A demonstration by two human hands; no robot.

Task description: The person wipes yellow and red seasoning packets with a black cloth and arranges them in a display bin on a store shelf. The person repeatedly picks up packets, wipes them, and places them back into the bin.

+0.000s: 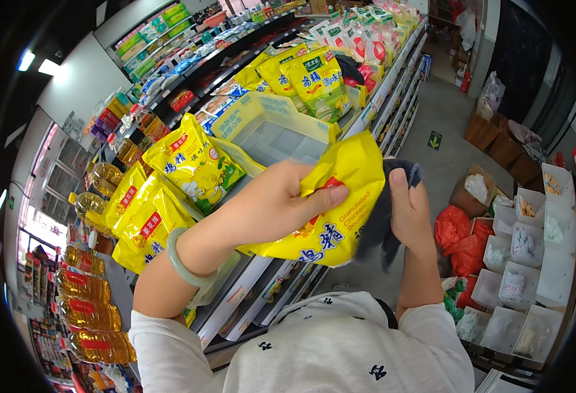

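Note:
My left hand [298, 201] grips a yellow plastic bag of granulated chicken bouillon [357, 172] by its upper part, thumb on the front. Bunched in my right hand [408, 206] is a dark grey cloth [379, 236], pressed against the bag's right edge. Below the bag, on the shelf top, sits a translucent yellow-rimmed plastic bin [288, 140] with its bare bottom showing. Similar yellow bouillon bags [197, 164] stand to its left. More yellow seasoning bags [315, 83] stand beyond the bin. My left forearm hides part of the shelf.
Cooking oil bottles [89, 307] line the left side. White-and-red bags [359, 37] fill the far shelf end, near a dark cloth [349, 69]. Along the right stand white open bins [519, 285] with small goods, red plastic bags [457, 236] and cardboard boxes [499, 142] beside the grey floor aisle [425, 137].

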